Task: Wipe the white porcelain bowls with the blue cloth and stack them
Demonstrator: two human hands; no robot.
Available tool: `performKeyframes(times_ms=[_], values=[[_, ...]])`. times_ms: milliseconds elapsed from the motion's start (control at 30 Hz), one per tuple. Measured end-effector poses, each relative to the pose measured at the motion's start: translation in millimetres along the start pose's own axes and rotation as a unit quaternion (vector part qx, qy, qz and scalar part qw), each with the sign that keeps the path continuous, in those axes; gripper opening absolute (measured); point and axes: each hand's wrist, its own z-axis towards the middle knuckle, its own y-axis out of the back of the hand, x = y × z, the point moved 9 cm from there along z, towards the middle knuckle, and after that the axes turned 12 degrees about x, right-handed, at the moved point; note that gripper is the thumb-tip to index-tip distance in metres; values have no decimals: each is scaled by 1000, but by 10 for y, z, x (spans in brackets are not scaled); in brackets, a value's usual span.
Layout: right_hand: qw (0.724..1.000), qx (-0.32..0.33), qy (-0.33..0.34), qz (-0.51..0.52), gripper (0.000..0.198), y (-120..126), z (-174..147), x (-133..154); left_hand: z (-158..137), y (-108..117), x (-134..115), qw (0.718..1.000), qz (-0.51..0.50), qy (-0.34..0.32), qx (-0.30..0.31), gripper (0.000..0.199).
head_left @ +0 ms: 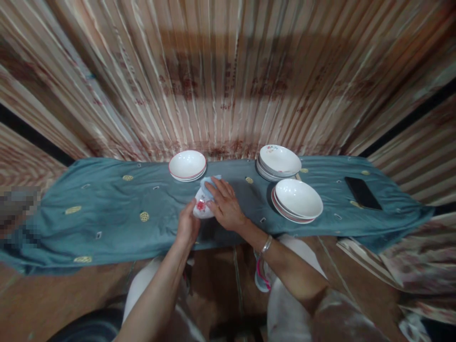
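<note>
A white plate with a red flower (201,206) is tilted up over the middle of the table. My left hand (187,222) grips its left edge, fingers mostly hidden behind it. Across the plate's upper right lies a light blue cloth (210,182), pressed against it by my right hand (226,205), whose fingers lie over the cloth. Just beyond my hands sits a small stack of red-rimmed white plates (187,165).
Two more stacks stand to the right: flower-patterned white plates (280,161) at the back and white plates (299,199) nearer me. A black phone (362,193) rests farther right on the green-blue tablecloth (117,209). A pleated curtain (221,85) hangs behind the table.
</note>
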Motion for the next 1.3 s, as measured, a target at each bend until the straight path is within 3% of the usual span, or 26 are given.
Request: performKeyframes(times_ms=[167,367,467,667,767,867,1033,1300], values=[[981,-48,-85,169,60,-69,27,-424,4,87,27,999,-17,10,-30,27],[899,-94,-214,371,70,-494,-104,-878,5,239,26,998,-23,-11,-66,24],[876,-81,-250,404,77,-590,-132,-923,0,170,42,999,-16,-1,-39,34],[849,-74,-233,469,65,-408,-89,-816,-12,72,93,1000,8,16,-5,47],[862,-70,-214,454,58,-275,-55,-800,-13,-7,136,999,21,31,28,46],[904,-61,-172,387,55,-139,-11,-760,-27,-38,85,998,46,23,41,42],[971,-52,-76,220,50,-12,12,-504,-92,73,-209,995,100,-5,5,46],[998,13,8,68,56,-62,-42,5,-144,77,-392,993,117,28,-1,45]])
